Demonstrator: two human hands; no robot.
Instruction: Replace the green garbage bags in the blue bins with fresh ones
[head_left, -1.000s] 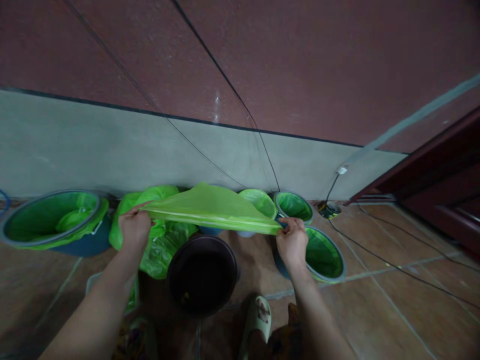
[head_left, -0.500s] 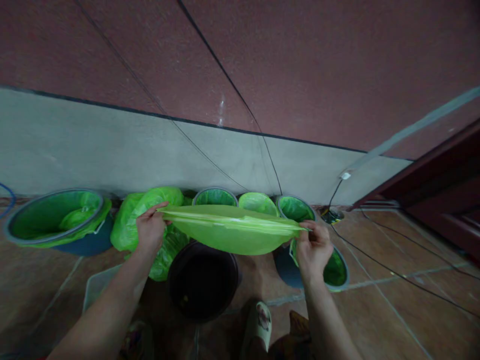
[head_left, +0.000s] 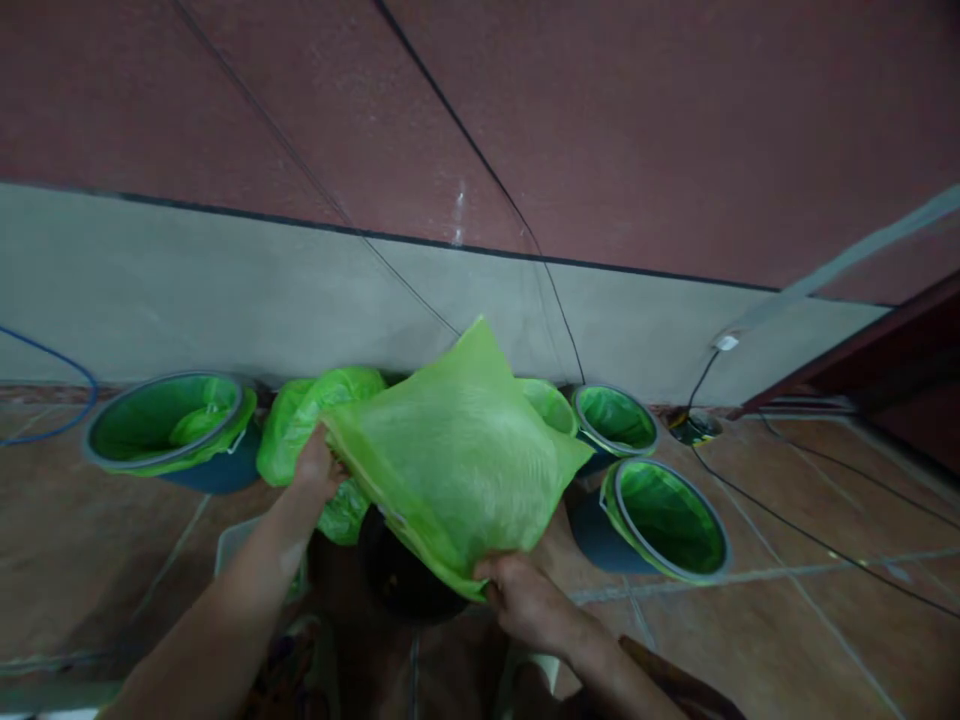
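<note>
A bright green plastic bag [head_left: 465, 450] is spread out in front of me, puffed up with air. My left hand [head_left: 319, 465] is closed on its left corner, and my right hand [head_left: 510, 580] pinches the lower right part of its edge. Under the bag stands a black bucket [head_left: 409, 580], its far side covered by the plastic. Part of the green bag's near edge hangs over the bucket's opening.
Blue-grey bins with green liners stand on the tiles: one bin [head_left: 217, 470] at left, two at right, the nearer bin [head_left: 600, 535] in front. Bunched green bags [head_left: 289, 440] lie by the wall. Cables [head_left: 810, 550] cross the floor at right; a blue hose [head_left: 82, 385] lies left.
The bag has gone from a taut, narrow strip to a wide, puffed sheet. My right hand has moved left and down towards me; both hands keep their hold.
</note>
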